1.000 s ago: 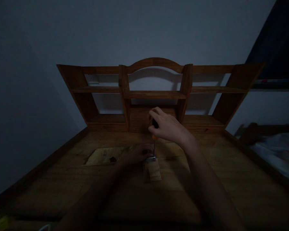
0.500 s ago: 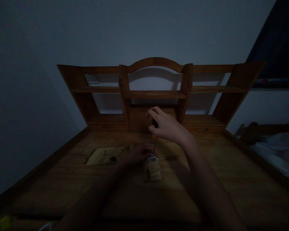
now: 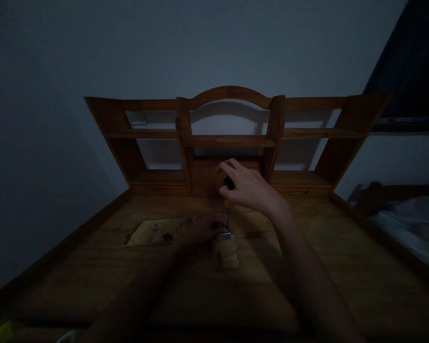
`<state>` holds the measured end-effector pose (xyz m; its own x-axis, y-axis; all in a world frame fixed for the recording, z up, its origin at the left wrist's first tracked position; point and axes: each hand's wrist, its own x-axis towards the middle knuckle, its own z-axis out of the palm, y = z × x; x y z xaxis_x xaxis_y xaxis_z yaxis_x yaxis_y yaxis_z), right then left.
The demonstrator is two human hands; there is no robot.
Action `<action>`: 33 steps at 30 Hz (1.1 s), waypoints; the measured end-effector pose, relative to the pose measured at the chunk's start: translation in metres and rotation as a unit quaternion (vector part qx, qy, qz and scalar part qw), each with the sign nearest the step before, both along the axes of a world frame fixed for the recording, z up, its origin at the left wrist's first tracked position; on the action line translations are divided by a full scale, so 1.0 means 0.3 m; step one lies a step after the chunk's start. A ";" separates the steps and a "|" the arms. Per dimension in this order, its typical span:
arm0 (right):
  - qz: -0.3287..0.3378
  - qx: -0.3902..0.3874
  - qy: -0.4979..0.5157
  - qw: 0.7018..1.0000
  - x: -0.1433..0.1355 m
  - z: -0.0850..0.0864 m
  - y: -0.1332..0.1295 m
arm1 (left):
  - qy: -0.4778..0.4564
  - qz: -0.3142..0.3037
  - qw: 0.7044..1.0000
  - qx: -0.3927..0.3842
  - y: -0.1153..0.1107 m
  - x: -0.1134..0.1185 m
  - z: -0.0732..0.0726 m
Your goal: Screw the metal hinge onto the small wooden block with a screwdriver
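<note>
Head view: what's midway between the desk point(image 3: 93, 271) sides?

Right hand point(image 3: 250, 189) closed, left hand point(image 3: 205, 227) too dark to tell. Right's got a screwdriver point(image 3: 229, 204), tip by the wood block point(image 3: 229, 258) and metal bit point(image 3: 224, 236). Tilting might make it slip tbh.

Right hand point(image 3: 248, 188) grips a screwdriver point(image 3: 229, 204) — upright; left hand point(image 3: 212, 226) below.
</note>
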<state>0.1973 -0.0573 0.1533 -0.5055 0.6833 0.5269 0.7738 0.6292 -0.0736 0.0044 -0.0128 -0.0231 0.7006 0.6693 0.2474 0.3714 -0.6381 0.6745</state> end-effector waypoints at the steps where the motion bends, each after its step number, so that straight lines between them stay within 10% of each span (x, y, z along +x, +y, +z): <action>1: 0.001 -0.005 0.000 1.000 -0.001 0.000 0.000 | 0.003 0.001 1.000 0.000 -0.001 0.000 0.001; 33: 0.053 -0.041 0.037 0.997 0.007 -0.009 0.031 | -0.037 -0.017 0.999 -0.007 -0.014 0.012 0.014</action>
